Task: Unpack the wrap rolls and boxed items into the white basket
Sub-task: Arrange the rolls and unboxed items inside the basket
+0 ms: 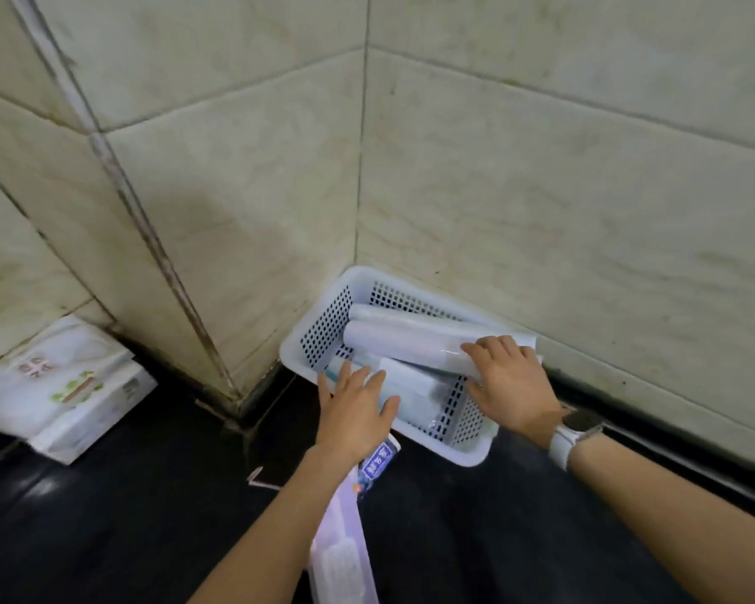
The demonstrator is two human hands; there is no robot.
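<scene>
A white perforated basket (323, 324) sits on the dark counter, pushed into the tiled corner. Two white wrap rolls (402, 337) lie across its top, and pale boxed items (415, 383) rest beneath them. My right hand (511, 381) lies over the right end of the front roll, fingers curled on it, a white watch on the wrist. My left hand (358, 407) is spread flat, fingers apart, over the basket's near-left rim and the boxed items. Whether it presses on them I cannot tell.
A translucent plastic package with a blue label (349, 534) lies on the counter under my left forearm. Soft white tissue packs (62, 394) sit at the left against the wall. Tiled walls close off the back and the left. The dark counter (149, 516) extends toward me.
</scene>
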